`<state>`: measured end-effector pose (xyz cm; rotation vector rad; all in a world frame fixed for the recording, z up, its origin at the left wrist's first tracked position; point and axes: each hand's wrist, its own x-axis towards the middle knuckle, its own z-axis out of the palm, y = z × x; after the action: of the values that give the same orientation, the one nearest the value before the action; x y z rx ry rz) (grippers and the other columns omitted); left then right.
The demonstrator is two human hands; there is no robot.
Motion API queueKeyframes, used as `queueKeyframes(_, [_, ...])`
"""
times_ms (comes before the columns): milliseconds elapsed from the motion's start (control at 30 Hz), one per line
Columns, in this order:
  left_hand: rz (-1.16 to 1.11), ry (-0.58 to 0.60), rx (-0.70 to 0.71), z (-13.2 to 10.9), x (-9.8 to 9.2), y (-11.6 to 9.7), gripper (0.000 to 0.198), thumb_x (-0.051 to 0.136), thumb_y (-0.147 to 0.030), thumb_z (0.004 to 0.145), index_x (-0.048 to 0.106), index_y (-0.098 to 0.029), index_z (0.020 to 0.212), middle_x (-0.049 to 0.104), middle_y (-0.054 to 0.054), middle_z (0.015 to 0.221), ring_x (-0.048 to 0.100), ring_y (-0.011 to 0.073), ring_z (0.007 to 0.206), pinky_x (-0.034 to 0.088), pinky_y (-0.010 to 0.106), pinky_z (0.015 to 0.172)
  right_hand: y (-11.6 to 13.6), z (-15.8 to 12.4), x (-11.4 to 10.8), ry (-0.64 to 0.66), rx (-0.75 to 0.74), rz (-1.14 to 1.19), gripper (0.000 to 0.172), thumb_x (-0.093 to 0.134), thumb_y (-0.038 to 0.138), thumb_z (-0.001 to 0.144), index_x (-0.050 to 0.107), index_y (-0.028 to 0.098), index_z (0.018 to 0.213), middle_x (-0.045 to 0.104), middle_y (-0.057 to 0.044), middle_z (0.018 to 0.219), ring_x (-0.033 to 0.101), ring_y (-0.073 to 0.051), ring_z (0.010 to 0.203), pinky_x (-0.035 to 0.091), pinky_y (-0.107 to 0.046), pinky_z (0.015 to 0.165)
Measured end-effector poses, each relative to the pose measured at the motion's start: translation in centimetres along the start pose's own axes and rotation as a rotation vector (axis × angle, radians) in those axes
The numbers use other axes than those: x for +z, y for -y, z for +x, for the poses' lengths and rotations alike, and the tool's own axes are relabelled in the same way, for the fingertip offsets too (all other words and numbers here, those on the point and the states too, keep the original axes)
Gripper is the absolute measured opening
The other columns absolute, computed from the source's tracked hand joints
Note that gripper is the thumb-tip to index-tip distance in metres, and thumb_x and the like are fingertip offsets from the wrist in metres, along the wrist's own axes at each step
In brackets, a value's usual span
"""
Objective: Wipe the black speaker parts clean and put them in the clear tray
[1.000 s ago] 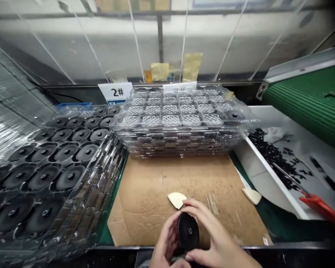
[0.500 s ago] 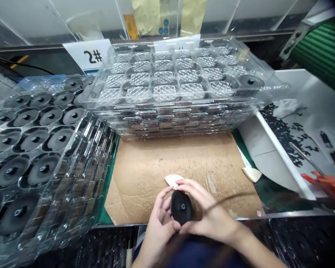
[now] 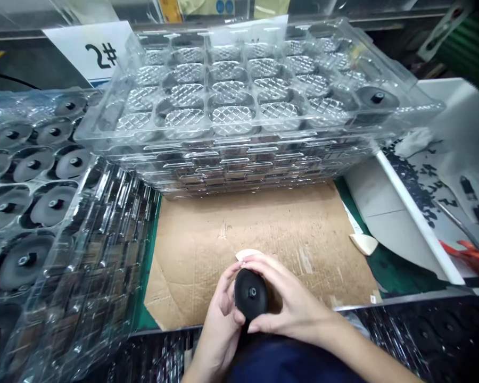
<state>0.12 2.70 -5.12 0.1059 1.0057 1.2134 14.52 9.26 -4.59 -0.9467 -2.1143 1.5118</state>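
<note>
The person's left hand [image 3: 221, 324] and right hand [image 3: 293, 303] are both close in front of the body, forearms angled inward from the bottom of the view. Together they grasp a black oval speaker [image 3: 250, 293]: the left hand cups its left side with the fingers curled up around the rim, while the right hand arches over the top and right side, its thumb reaching under the near edge. The speaker's face, with its raised central cap, points up toward the head camera. Its long axis seems to run roughly away from the person, though the view makes this hard to judge. It is held over the near edge of a brown cardboard sheet [image 3: 255, 229] on the tabletop. A cream wedge-shaped piece [image 3: 245, 254] lies on the cardboard, just beyond the right hand's fingers, and a matching piece [image 3: 364, 244] lies farther right. Stacked clear plastic trays [image 3: 223, 165] stand beyond the cardboard, and more trays of black speakers [image 3: 35, 202] lie to the left. Red-handled scissors [image 3: 469, 255] lie in a white bin [image 3: 387, 213] on the right.
</note>
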Motion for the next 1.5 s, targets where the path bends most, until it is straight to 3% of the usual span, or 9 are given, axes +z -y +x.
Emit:
queueKeyframes(167, [-0.116, 0.0, 0.008, -0.1, -1.0, -0.2, 0.067, 0.078, -0.041, 0.057, 0.056, -0.027, 0.118, 0.056, 0.009, 0.125, 0.048, 0.0295, 0.118, 0.039, 0.038, 0.099, -0.6, -0.3, 0.8, 0.035, -0.019, -0.124, 0.08, 0.058, 0.058, 0.077, 0.018, 0.032, 0.142, 0.022, -0.008, 0.145, 0.022, -0.027, 0.133, 0.027, -0.047, 0.107])
queueKeyframes(300, [-0.183, 0.023, 0.005, -0.5, -1.8, -0.7, 0.06, 0.076, -0.041, 0.061, 0.058, -0.029, 0.117, 0.057, 0.007, 0.126, 0.049, 0.0248, 0.118, 0.041, 0.034, 0.097, -1.2, -0.8, 0.8, 0.054, -0.085, -0.301, 0.067, 0.049, 0.057, 0.083, 0.023, 0.036, 0.141, 0.015, -0.006, 0.148, 0.019, -0.03, 0.134, 0.027, -0.052, 0.106])
queueKeyframes(567, [-0.183, 0.063, 0.045, -1.4, -1.7, -1.2, 0.057, 0.074, -0.04, 0.063, 0.058, -0.027, 0.116, 0.061, 0.007, 0.122, 0.057, 0.0273, 0.109, 0.041, 0.04, 0.098, -1.2, -1.8, 0.6, -0.185, -0.112, -0.322, 0.057, 0.047, 0.044, 0.089, 0.025, 0.031, 0.14, 0.025, -0.007, 0.143, 0.033, -0.025, 0.127, 0.036, -0.043, 0.102])
queueKeyframes(700, [-0.211, 0.063, 0.078, -1.6, -2.1, -1.1, 0.055, 0.072, -0.04, 0.065, 0.058, -0.025, 0.117, 0.059, 0.009, 0.123, 0.055, 0.0298, 0.112, 0.042, 0.039, 0.098, -2.0, -1.2, 1.5, -0.323, 0.01, -0.493, 0.042, 0.042, 0.032, 0.092, 0.037, 0.027, 0.134, 0.041, -0.009, 0.13, 0.044, -0.024, 0.113, 0.043, -0.043, 0.094])
queueKeyframes(867, [-0.249, 0.02, 0.139, -2.1, -2.8, -1.0, 0.046, 0.065, -0.034, 0.075, 0.056, -0.029, 0.119, 0.06, 0.008, 0.121, 0.055, 0.028, 0.113, 0.045, 0.038, 0.096, -4.8, 0.3, 2.9, -0.291, 0.05, -0.582, 0.044, 0.053, 0.031, 0.085, 0.049, 0.018, 0.127, 0.049, -0.016, 0.122, 0.048, -0.032, 0.1, 0.044, -0.054, 0.084])
queueKeyframes(1000, [-0.25, 0.022, 0.198, -2.7, -2.6, -1.0, 0.043, 0.061, -0.03, 0.079, 0.055, -0.029, 0.121, 0.057, 0.009, 0.125, 0.055, 0.0273, 0.113, 0.045, 0.037, 0.096, -5.7, 1.8, 2.6, -0.319, 0.042, -0.556, 0.032, 0.041, 0.022, 0.09, 0.057, 0.012, 0.115, 0.055, -0.016, 0.11, 0.052, -0.029, 0.098, 0.046, -0.048, 0.084])
queueKeyframes(1200, [-0.239, 0.039, 0.193, -3.5, -2.1, -0.8, 0.038, 0.055, -0.03, 0.083, 0.054, -0.029, 0.121, 0.054, 0.008, 0.13, 0.05, 0.0276, 0.119, 0.044, 0.037, 0.098, -3.7, 0.5, 2.9, -0.29, -0.056, -0.412, 0.031, 0.038, 0.023, 0.093, 0.051, 0.02, 0.121, 0.062, -0.007, 0.102, 0.058, -0.018, 0.091, 0.049, -0.034, 0.079])
queueKeyframes(1333, [-0.202, 0.032, 0.194, -3.5, -2.0, -0.7, 0.04, 0.056, -0.028, 0.083, 0.052, -0.029, 0.123, 0.053, 0.008, 0.131, 0.045, 0.0272, 0.123, 0.04, 0.037, 0.101, -2.8, -1.3, 3.0, -0.195, -0.113, -0.327, 0.024, 0.045, 0.018, 0.089, 0.06, 0.023, 0.107, 0.067, -0.002, 0.091, 0.061, -0.015, 0.082, 0.051, -0.029, 0.074])
queueKeyframes(1500, [-0.119, 0.039, 0.228, -3.5, -0.3, -0.5, 0.053, 0.069, -0.031, 0.072, 0.052, -0.026, 0.122, 0.056, 0.009, 0.126, 0.047, 0.0262, 0.121, 0.038, 0.035, 0.103, 2.4, -1.3, 0.4, -0.328, -0.097, -0.234, 0.028, 0.044, 0.022, 0.091, 0.051, 0.024, 0.118, 0.061, -0.003, 0.109, 0.059, -0.015, 0.096, 0.049, -0.029, 0.082])
